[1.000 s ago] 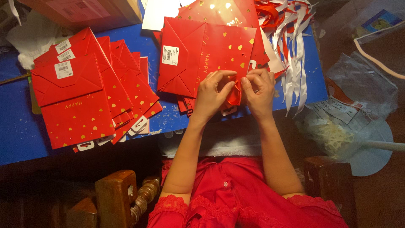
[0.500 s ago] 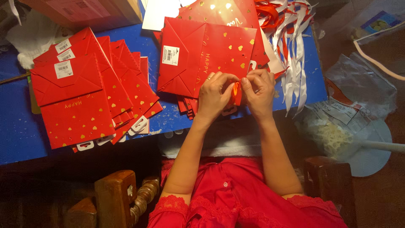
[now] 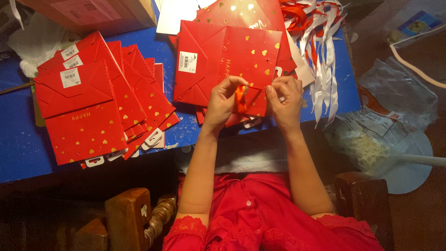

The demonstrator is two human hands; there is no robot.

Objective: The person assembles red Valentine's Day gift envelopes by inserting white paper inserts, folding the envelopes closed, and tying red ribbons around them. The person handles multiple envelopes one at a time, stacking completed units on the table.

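Head view, the only one:

- Left hand [image 3: 223, 104] pinches an orange-red ribbon [image 3: 240, 100] between thumb and fingertips, right at the near edge of a flat red gift bag [image 3: 232, 60].
- Right hand [image 3: 284, 102] sits just beside it, fingers curled down onto the same bag edge. Looks like it's gripping the paper or the ribbon end; can't tell which, the fingers cover the contact.
- Hands are close together, small gap, ribbon between them.
- Bag lies flat on the blue table [image 3: 18, 148], extending away from both hands, gold hearts and a white sticker label on it. More flat bags are partly hidden under it.
- Left of the left hand, well apart: a fanned stack of folded bags [image 3: 93, 102], same kind.
- Beyond the right hand: a loose bundle of red and white ribbons [image 3: 320, 42], draping toward the table edge.
- Right of the right hand, off the table: clear plastic bags [image 3: 390, 93] on the floor.

Risks, my judgement:
- Ribbon end is short past the pinch, so a slack grip could let it slip back out.
- Pulling hard against the paper edge could tear or crease it.
- Bag overhangs the near table edge under the hands; a tug toward the body may drag it and the ones below off.
- Loose ribbons near the right wrist could snag.
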